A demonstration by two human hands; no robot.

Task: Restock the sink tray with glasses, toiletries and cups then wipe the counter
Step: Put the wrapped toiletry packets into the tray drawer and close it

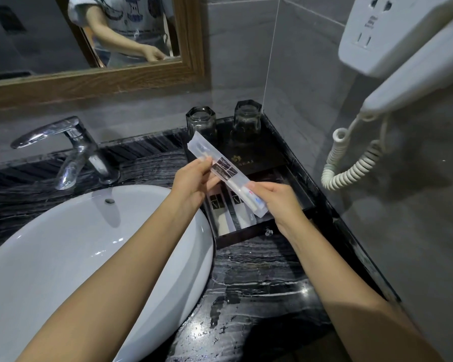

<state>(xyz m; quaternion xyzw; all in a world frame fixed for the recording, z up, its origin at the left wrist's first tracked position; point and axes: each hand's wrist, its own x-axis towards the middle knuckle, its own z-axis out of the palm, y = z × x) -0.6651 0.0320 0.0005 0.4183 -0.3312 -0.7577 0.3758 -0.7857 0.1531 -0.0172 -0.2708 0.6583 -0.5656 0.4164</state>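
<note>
Both hands hold one long clear toothbrush packet (220, 168) slantwise above the black tray (296, 178). My left hand (194, 181) pinches its middle by the dark label. My right hand (275, 199) grips its lower end, where a small toothpaste tube shows. Two flat toiletry packets (230, 212) with dark labels lie side by side in the tray's front compartment, under the held packet. Two dark glasses (201, 124) (247, 118) stand upside down at the tray's back.
A white basin (71, 246) and chrome tap (71, 147) fill the left. The black marble counter (256, 288) in front of the tray is wet. A wall hair dryer (413, 74) with coiled cord (351, 165) hangs at the right. A wood-framed mirror (94, 79) is behind.
</note>
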